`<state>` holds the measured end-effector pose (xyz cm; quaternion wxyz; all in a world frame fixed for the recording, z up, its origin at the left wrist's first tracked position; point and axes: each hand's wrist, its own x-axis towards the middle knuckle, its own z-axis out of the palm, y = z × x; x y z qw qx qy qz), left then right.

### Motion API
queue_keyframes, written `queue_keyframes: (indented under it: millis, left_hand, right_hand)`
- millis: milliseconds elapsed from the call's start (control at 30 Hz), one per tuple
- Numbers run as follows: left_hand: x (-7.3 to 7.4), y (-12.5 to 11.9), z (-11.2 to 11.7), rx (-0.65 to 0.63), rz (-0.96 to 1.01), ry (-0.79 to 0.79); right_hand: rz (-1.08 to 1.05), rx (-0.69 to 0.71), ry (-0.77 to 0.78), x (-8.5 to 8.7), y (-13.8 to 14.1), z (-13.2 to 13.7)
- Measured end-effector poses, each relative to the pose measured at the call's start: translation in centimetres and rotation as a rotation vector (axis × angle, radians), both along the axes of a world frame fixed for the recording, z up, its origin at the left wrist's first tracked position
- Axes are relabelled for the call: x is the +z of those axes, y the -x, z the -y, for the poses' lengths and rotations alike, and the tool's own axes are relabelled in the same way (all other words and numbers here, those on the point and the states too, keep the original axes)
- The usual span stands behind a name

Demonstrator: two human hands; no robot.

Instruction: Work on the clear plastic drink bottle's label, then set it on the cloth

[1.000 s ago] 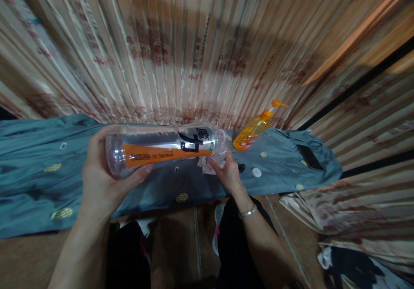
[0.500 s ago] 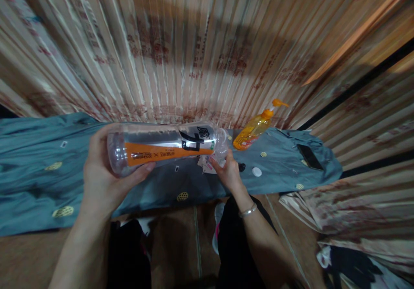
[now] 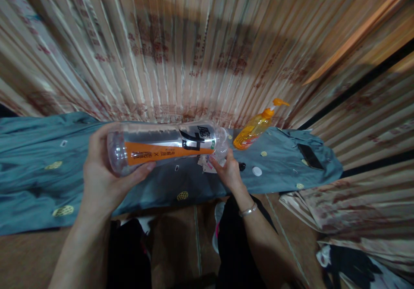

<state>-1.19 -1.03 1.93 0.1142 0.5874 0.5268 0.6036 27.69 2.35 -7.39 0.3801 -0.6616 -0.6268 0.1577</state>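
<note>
A large clear plastic bottle (image 3: 164, 144) with a silver and orange label lies sideways in the air above the cloth, its neck to the right. My left hand (image 3: 105, 168) is wrapped around its base end, the thumb along the near side. At the other end, my right hand (image 3: 229, 170) pinches at the neck, where clear, shiny plastic shows; what exactly the fingertips press on is hard to make out. Behind the neck, a crumpled white piece (image 3: 207, 164) with pinkish marks lies on the cloth, partly covered by the bottle and my right hand.
A pump bottle of orange-yellow liquid (image 3: 250, 133) stands on the blue-green cloth (image 3: 155, 190). Right of my hand lie a small black object (image 3: 242, 167), a white round cap (image 3: 256, 171) and a dark phone (image 3: 309, 156). A pleated curtain (image 3: 181, 56) hangs close behind.
</note>
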Motion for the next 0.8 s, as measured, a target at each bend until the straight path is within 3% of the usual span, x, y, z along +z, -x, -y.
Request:
queue_keyframes:
  millis: [800]
  left_hand:
    - [-0.01,0.12,0.03,-0.003,-0.027,-0.015]
  right_hand:
    - [0.017,-0.016,-0.002,0.04,0.01,0.03]
